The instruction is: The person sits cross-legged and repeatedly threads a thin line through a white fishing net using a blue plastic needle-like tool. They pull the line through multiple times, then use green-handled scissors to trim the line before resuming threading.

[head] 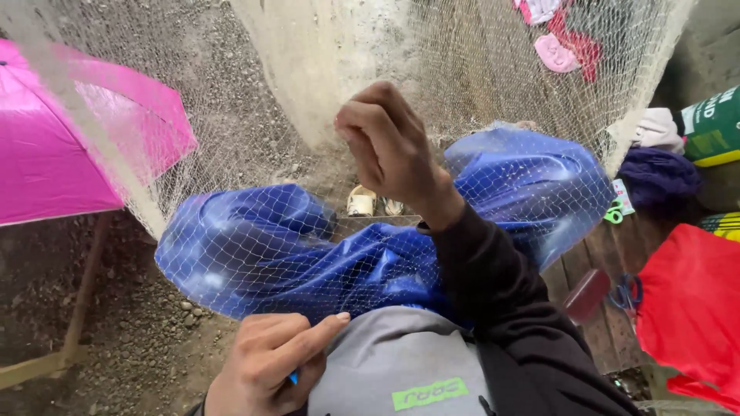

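Note:
A fine pale fishing net [254,154] hangs in front of me and drapes over my lap, which is covered by shiny blue sheeting [308,254]. My right hand [385,142] is raised, fingers pinched shut on the net's mesh near the middle of the view. My left hand [266,366] rests low by my grey top, fingers closed around a small blue tool whose tip barely shows. Its thumb points toward the sheeting.
A pink umbrella [69,146] stands open at the left over gravel ground. A concrete post [308,62] rises behind the net. At the right lie a red bag [694,308], purple yarn [659,177], green scissors [614,214] and a green bag [713,127] on wooden planks.

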